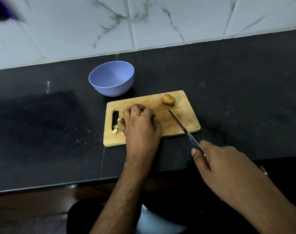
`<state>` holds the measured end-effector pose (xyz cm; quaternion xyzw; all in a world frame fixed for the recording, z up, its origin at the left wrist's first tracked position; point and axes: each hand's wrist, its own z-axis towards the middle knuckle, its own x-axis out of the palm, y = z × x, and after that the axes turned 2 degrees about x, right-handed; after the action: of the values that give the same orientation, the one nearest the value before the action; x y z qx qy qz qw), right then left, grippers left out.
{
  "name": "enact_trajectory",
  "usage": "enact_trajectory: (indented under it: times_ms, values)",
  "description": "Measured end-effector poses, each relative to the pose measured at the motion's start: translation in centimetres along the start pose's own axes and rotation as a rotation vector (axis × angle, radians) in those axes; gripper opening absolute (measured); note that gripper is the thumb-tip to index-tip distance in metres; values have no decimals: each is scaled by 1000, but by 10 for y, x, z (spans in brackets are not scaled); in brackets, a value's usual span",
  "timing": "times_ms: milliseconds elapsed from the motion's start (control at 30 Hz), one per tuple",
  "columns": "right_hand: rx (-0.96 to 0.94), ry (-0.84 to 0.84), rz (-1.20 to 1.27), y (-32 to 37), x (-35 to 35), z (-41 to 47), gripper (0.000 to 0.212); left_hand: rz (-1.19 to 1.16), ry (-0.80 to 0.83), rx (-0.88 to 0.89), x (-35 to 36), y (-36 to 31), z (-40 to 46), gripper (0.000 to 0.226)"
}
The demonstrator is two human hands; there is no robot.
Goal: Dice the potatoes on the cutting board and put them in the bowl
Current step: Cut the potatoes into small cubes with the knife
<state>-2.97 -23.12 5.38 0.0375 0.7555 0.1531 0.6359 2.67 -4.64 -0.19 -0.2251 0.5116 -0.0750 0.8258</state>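
Observation:
A wooden cutting board [177, 119] lies on the black counter. My left hand [140, 124] rests over the board's left part with its fingers curled round diced potato pieces [115, 130]; a few pale cubes show by the handle slot. A whole brown potato [168, 99] sits at the board's far right. My right hand [224, 166] grips a knife [181, 125] by its handle, the blade slanting over the board's right half with its tip near the middle. A blue bowl [125, 71] stands just behind the board's left end and looks empty inside.
The black counter [245, 98] runs left to right, backed by a marbled tile wall [160, 22]. Its front edge crosses just below the board. A blurred purple object [0, 9] shows at the top left corner.

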Motion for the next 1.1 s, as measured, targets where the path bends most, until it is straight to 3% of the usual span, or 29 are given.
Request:
enact_trajectory:
  times_ms: [100, 333, 600, 767, 900, 1100]
  values:
    - [6, 3, -7, -1, 0, 1, 33, -42, -55, -95, -1, 3, 1, 17]
    - [5, -49, 80, -5, 6, 18, 30, -41, -34, 146, -2, -7, -1, 18]
    - [25, -99, 113, -9, 14, 47, 27, 17, 63, 163, 12, -32, 18, 32]
    - [24, -120, 165, -14, 17, 51, 28, -1, 127, 128, 21, -45, 40, 53]
    - [-15, -153, 136, -15, 19, 50, 30, -77, 193, 94, 23, -43, 50, 41]
    - [-32, -137, 183, -17, 21, 52, 29, -200, 111, 66, 18, -37, 27, 31]
